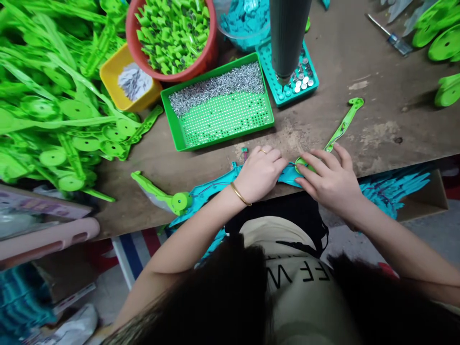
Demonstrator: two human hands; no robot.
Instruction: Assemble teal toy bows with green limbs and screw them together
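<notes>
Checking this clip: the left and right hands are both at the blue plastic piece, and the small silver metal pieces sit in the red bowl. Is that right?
Not quite: the head view shows the small silver metal pieces in the green tray. The left hand and right hand are indeed at the blue plastic piece.

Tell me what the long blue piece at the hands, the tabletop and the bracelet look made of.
Blue piece: probably moulded plastic with a low sheen, judging by its even colour and shaped edges.
Tabletop: likely wood, dull and worn, with pale scuffed patches on brown.
Bracelet: seemingly polished metal, gold-coloured with bright highlights; solid or plated, I can't tell.
</notes>
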